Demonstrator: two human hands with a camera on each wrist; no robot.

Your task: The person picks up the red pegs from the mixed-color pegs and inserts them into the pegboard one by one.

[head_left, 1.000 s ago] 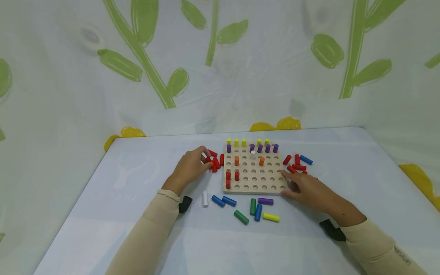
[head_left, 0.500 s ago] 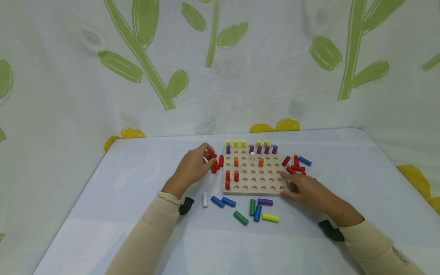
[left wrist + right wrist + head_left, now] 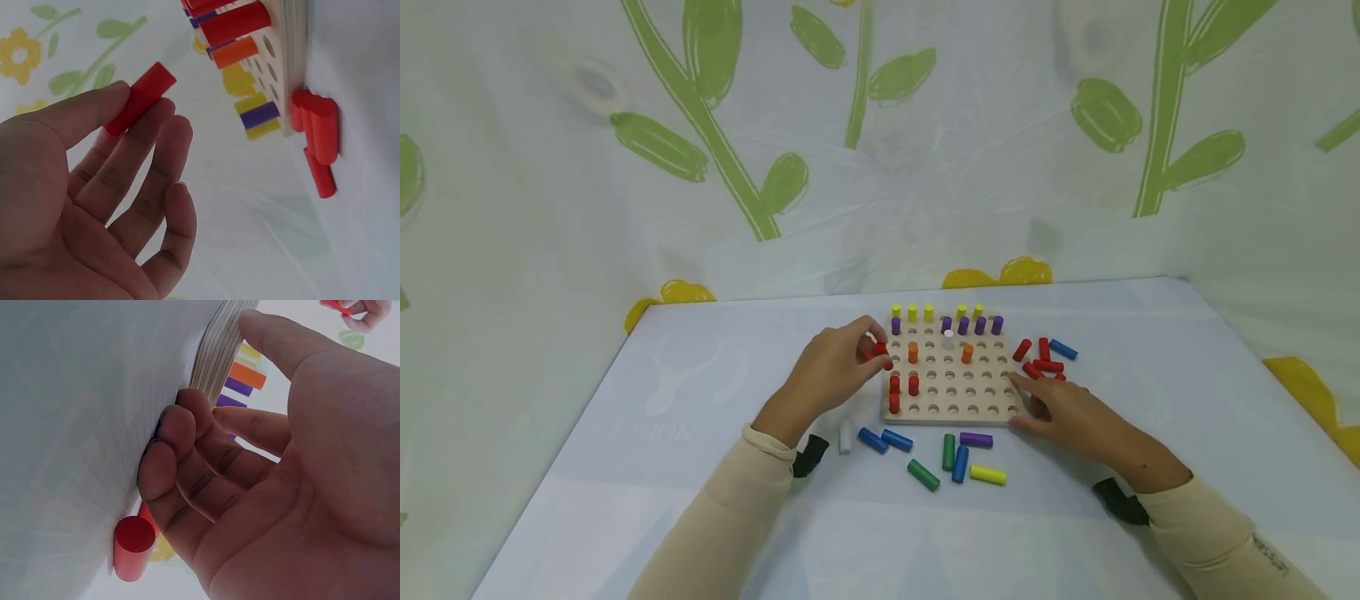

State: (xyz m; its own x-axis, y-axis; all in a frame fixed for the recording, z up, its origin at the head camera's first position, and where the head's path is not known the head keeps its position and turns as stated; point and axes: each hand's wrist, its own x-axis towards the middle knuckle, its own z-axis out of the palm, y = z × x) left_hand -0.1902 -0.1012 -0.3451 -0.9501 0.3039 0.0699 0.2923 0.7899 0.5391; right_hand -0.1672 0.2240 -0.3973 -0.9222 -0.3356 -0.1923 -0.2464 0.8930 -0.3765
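Note:
My left hand (image 3: pixel 827 371) pinches a red peg (image 3: pixel 142 100) between thumb and fingertips, close to the left edge of a wooden pegboard (image 3: pixel 973 400). In the left wrist view the peg is tilted, with its free end sticking out past the fingers. My right hand (image 3: pixel 1075 417) rests against the board's right edge, index fingertip on top and thumb near the front corner. The other fingers bend loosely by the striped side. Yellow pegs (image 3: pixel 928 313) stand in the back row, purple pegs (image 3: pixel 981 325) before them. Orange, white and red pegs (image 3: pixel 913 385) stand farther forward.
Loose red pegs (image 3: pixel 322 131) lie left of the board, mostly hidden by my left hand in the head view. More red pegs (image 3: pixel 1047 365) and a blue peg (image 3: pixel 1063 349) lie to its right. Green pegs (image 3: pixel 923 475) and other colours lie in front.
My left hand has picked a red peg from the left pile and moved right with it to the board's edge. My right hand has stayed at the board.

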